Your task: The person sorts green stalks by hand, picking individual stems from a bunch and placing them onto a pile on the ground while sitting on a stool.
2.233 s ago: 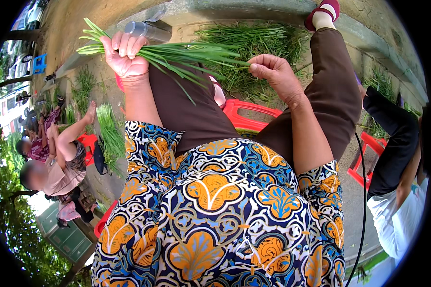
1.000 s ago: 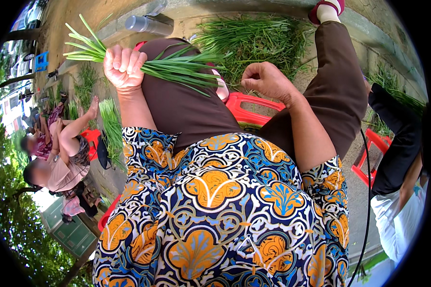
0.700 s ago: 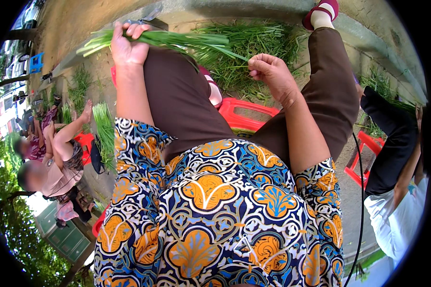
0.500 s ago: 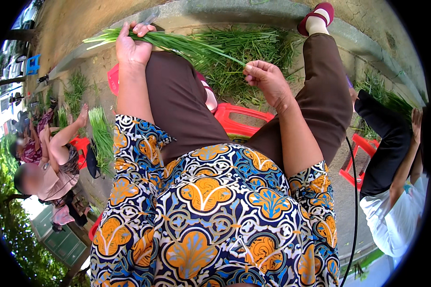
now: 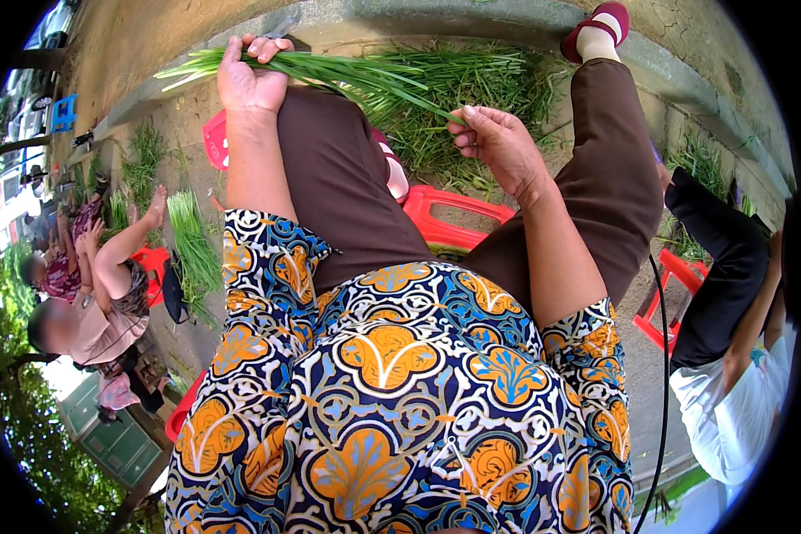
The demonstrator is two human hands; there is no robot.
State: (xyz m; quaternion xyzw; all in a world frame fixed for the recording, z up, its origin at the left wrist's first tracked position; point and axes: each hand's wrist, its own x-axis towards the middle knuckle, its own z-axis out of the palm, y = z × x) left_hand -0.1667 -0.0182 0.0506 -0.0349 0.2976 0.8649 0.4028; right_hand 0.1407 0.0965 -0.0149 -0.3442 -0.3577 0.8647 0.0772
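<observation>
A bunch of long green chives (image 5: 356, 73) lies across my left hand (image 5: 254, 80), whose fingers curl round it near the pale stem ends. The bunch's leafy end stretches to the right, above my knee. At its far right, my right hand (image 5: 500, 151) pinches the tip of a few leaves between thumb and forefinger. Below the bunch, on the ground between my feet, a loose heap of green leaves (image 5: 481, 102) spreads out.
Under me a red plastic stool (image 5: 445, 200) shows. A grey kerb (image 5: 436, 20) curves along the far side. To the left, people sit near more chives (image 5: 189, 240). On the right, another person (image 5: 730, 374) sits by a red stool (image 5: 672, 289). A black cable (image 5: 664, 400) hangs at my right.
The leafy end has swung upward at its middle, while my right hand has shifted slightly to the right, its fingers still at the leaf tips. My left hand keeps its hold.
</observation>
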